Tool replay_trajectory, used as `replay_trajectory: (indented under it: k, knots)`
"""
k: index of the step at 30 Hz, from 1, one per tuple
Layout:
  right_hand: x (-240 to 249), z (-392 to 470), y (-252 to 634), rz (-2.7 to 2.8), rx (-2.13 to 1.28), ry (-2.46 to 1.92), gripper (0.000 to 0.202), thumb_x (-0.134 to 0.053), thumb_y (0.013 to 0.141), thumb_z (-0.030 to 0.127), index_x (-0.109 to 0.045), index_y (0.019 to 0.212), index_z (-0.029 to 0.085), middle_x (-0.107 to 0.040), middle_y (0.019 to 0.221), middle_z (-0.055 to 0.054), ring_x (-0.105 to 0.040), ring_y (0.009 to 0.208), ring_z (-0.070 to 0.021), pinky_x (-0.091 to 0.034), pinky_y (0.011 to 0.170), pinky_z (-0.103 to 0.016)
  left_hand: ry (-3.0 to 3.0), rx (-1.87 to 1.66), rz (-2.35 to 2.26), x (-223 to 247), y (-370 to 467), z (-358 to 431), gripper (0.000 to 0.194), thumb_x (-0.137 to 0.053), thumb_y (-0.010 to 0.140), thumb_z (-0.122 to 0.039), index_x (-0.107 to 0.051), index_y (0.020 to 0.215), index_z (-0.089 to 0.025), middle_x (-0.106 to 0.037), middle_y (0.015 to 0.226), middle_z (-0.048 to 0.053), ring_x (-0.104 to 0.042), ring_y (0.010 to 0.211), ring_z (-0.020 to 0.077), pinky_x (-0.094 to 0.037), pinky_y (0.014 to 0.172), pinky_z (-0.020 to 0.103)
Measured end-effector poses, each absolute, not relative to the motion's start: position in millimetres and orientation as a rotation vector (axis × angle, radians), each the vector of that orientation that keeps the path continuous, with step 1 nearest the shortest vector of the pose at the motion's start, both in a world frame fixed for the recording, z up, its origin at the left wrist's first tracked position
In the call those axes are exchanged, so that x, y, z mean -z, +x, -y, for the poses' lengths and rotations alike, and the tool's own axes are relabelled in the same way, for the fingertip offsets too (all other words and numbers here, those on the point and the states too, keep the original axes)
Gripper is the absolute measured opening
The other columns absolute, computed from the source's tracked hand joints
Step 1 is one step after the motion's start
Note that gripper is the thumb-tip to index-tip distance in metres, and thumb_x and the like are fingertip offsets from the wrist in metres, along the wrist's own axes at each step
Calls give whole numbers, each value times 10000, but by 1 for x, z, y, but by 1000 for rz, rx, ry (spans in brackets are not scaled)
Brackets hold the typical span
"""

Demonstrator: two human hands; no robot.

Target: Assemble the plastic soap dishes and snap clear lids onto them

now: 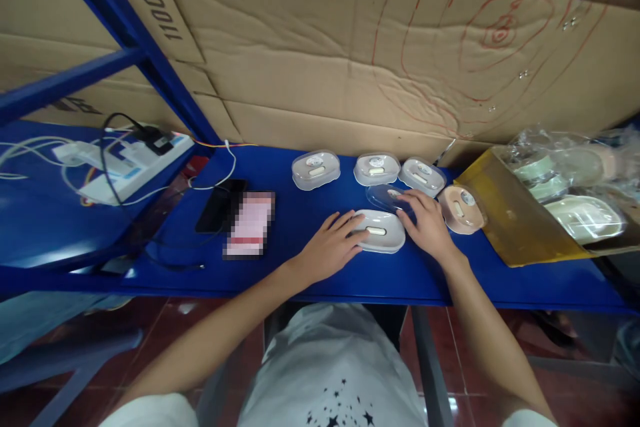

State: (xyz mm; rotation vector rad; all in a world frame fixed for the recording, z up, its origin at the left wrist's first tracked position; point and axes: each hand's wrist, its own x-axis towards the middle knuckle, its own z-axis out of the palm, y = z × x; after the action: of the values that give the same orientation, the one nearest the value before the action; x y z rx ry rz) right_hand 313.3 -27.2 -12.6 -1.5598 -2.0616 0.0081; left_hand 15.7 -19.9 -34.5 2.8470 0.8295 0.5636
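So, on the far left we've got a power strip (137,173) with cables around it, then a dark phone (215,205) and a lit-up phone (249,223) lying together on the blue counter (285,193). Next along, farther back, sits a covered pale box (316,173). Our left hand (330,248) is half open, fingers fanned at the left end of the white dish (394,240), thumb over its rim near the little white bar (376,231) inside; gripping or just steadying, we can't tell. The dish sits uncovered right in front of us, with a clear lid (383,197) just behind it. Two more covered boxes (377,170) stand behind that. Our right hand (426,221) is loosely curled, fingertips over the lid's right end, though we can't tell if it's really pinched. We'd call this step handling dish and lid together; shifting the lid calls for a light hold on its edge with the dish kept steady. Past that: a covered peach box (461,210), then a cardboard carton (505,223) of wrapped dishes (585,219).
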Motion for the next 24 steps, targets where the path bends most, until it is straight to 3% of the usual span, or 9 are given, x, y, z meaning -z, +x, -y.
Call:
replay_trajectory:
  k: [3, 6, 12, 15, 18, 20, 24]
  knots:
    - [3, 28, 305, 2147, -6, -1451, 362, -491, 1118, 419, -648, 1396, 247, -678, 1430, -123, -583, 1399, -323, -423, 1169, -547, 2861, -581, -833, 30, 20, 16, 284, -573, 1103, -295, -697, 1355, -251, -674, 1481, 84, -532, 1473, 333, -405, 1213, 566]
    - [-1, 36, 288, 2393, -179, -1262, 375, -550, 1109, 458, -637, 1419, 267, -716, 1408, -90, -632, 1361, -283, -411, 1180, -513, 2815, -609, -856, 24, 24, 9, 279, -540, 1120, -333, -696, 1335, -248, -708, 1397, 82, -570, 1419, 312, -478, 1131, 501]
    - [2, 37, 273, 2461, -179, -1260, 354, -537, 1114, 482, -707, 1319, 249, -772, 1316, -109, -713, 1245, -285, -470, 1070, -482, 2711, -711, -910, 8, 19, -6, 391, -484, 1127, -366, -582, 1483, -241, -564, 1552, 143, -576, 1419, 310, -491, 1147, 508]
    - [1, 29, 269, 2454, -143, -1252, 362, -532, 1113, 492, -738, 1276, 243, -806, 1209, -108, -740, 1169, -283, -468, 1060, -478, 2706, -785, -1123, -5, 14, -28, 464, -533, 1100, -410, -563, 1521, -218, -522, 1598, 173, -510, 1479, 362, -413, 1215, 555]
    - [-2, 19, 267, 2377, -66, -1273, 380, -514, 1117, 493, -728, 1323, 256, -795, 1259, -108, -721, 1214, -297, -460, 1074, -492, 2636, -709, -1539, -14, 12, -60, 607, -654, 1027, -397, -510, 1579, -190, -434, 1671, 221, -381, 1562, 439, -293, 1256, 642]
    - [-6, 12, 269, 2332, -6, -1311, 384, -520, 1114, 494, -724, 1339, 259, -789, 1276, -107, -718, 1215, -305, -454, 1080, -508, 2540, -608, -1733, -16, 11, -80, 622, -689, 996, -368, -523, 1565, -182, -491, 1632, 228, -406, 1536, 457, -306, 1227, 658]
    - [-15, 1, 274, 2475, -68, -1261, 383, -570, 1087, 526, -746, 1300, 261, -789, 1269, -96, -706, 1231, -315, -470, 1081, -525, 2467, -607, -1796, -14, 7, -96, 361, -526, 1069, -292, -658, 1391, -193, -699, 1383, 176, -621, 1316, 368, -439, 1112, 540]
